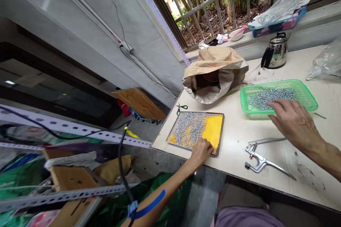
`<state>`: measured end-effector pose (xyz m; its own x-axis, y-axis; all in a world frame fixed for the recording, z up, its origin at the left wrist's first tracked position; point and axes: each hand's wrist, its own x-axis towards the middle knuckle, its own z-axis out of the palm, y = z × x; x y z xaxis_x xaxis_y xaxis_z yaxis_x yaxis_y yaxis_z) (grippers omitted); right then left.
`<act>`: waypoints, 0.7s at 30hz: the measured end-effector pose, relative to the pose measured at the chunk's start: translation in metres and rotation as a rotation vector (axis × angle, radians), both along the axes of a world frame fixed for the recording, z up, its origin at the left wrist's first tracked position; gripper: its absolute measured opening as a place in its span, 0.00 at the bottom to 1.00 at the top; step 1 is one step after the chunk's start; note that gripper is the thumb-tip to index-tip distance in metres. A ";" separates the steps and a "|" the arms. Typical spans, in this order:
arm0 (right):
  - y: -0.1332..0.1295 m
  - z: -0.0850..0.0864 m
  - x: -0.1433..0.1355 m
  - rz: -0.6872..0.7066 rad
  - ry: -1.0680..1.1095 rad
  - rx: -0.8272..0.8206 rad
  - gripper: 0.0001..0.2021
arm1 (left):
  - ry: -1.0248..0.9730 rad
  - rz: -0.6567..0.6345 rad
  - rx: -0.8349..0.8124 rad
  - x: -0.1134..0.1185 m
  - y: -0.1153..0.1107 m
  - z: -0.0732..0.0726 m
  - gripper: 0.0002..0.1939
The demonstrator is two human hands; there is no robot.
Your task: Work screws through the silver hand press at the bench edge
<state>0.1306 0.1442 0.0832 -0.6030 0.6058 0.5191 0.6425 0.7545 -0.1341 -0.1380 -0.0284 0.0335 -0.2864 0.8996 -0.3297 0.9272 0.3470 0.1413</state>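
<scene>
A shallow tray [221, 133] with a yellow bottom lies at the table's left corner. Small silver screw-like pieces [190, 127] are heaped over its left and middle part. My left hand [201, 150] is at the tray's near right edge, fingers curled down and closed among a few pieces; what they pinch is hidden. On the right, a green plastic basket [306, 95] holds more such silver pieces [269, 97]. My right hand [295, 122] hovers at the basket's near edge, thumb and fingers apart, nothing visible between them.
Metal hand pliers [259, 161] lie below my right hand. Green-handled scissors [181, 108] rest behind the tray. A brown paper bag [215, 74] gapes at the back, with a steel kettle [278, 51] and a plastic bag [327, 60] farther right. A black cable [121, 163] hangs left of my forearm.
</scene>
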 end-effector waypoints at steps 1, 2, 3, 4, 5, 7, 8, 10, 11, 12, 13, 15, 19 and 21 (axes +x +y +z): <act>-0.005 -0.006 0.007 0.037 0.005 -0.031 0.14 | 0.011 -0.001 -0.008 0.002 0.001 0.000 0.08; -0.012 -0.015 0.013 0.094 0.006 -0.076 0.13 | 0.022 -0.008 -0.014 0.003 0.002 0.000 0.08; -0.022 -0.025 0.020 0.151 0.002 -0.131 0.12 | 0.032 -0.014 -0.018 0.003 0.003 0.000 0.08; -0.034 -0.036 0.026 0.199 -0.009 -0.192 0.11 | 0.037 -0.021 -0.017 0.002 0.004 0.000 0.09; -0.046 -0.047 0.032 0.230 -0.027 -0.248 0.11 | 0.039 -0.021 -0.007 0.002 0.005 0.001 0.09; -0.068 -0.065 0.042 0.249 -0.063 -0.323 0.12 | 0.028 0.004 0.054 0.001 0.007 0.004 0.08; -0.077 -0.072 0.047 0.244 -0.078 -0.340 0.12 | 0.005 0.033 0.106 0.003 0.008 0.007 0.08; -0.089 -0.083 0.053 0.225 -0.096 -0.348 0.11 | -0.116 0.113 0.202 0.012 0.009 0.013 0.07; -0.093 -0.086 0.055 0.211 -0.101 -0.350 0.11 | -0.217 0.156 0.231 0.020 0.010 0.015 0.06; -0.095 -0.088 0.057 0.197 -0.106 -0.356 0.11 | -0.336 0.196 0.241 0.029 0.012 0.016 0.06; -0.096 -0.089 0.058 0.183 -0.107 -0.365 0.11 | -0.461 0.230 0.236 0.040 0.013 0.016 0.06; -0.097 -0.091 0.059 0.156 -0.105 -0.390 0.12 | -0.674 0.281 0.200 0.063 0.017 0.011 0.06; -0.100 -0.092 0.059 0.134 -0.090 -0.421 0.12 | -0.908 0.410 0.043 0.096 0.025 -0.010 0.06; -0.101 -0.092 0.058 0.133 -0.072 -0.425 0.12 | -0.967 0.457 -0.034 0.103 0.027 -0.018 0.06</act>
<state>0.1890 0.0428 -0.0092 -0.7156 0.6710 0.1943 0.5629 0.7186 -0.4085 -0.0354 -0.0011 0.0151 -0.1977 0.7591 -0.6203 0.2079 0.6508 0.7302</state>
